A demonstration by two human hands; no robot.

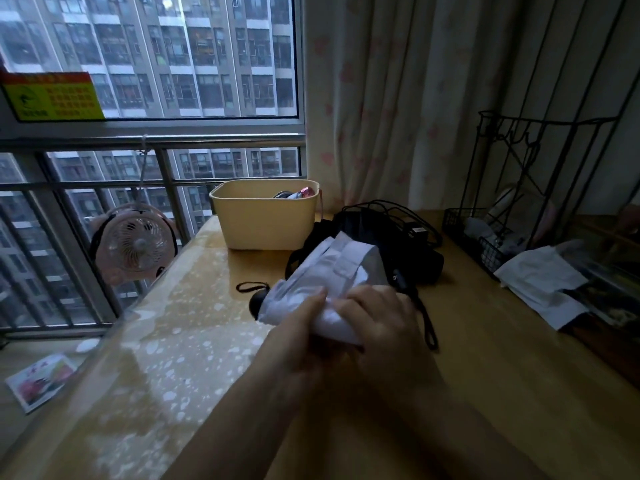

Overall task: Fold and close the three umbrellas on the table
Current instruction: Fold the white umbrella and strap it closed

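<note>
1. Over the middle of the bench [485,368], gripped in both hands: a pale umbrella [332,268], canopy collapsed and bunched in loose folds.
2. Curled round the cloth near the handle end: the left hand [301,320].
3. Just beside it, clenched on the same bundle, knuckles up: the right hand [377,317].
4. Poking out left of the hands: a round black handle [257,304], with a black wrist loop [250,287] beside it.
5. Behind the pale canopy, heaped on the bench: a black umbrella [384,230]; hard to tell whether one or two lie there.
6. Further back, toward the window: a cream tub [266,220] with small items inside.
7. At the right edge: a black wire rack [512,188] and white papers [540,282].
8. Left of the bench, hung from the window rail [207,140]: a small pink fan [136,242].
</note>
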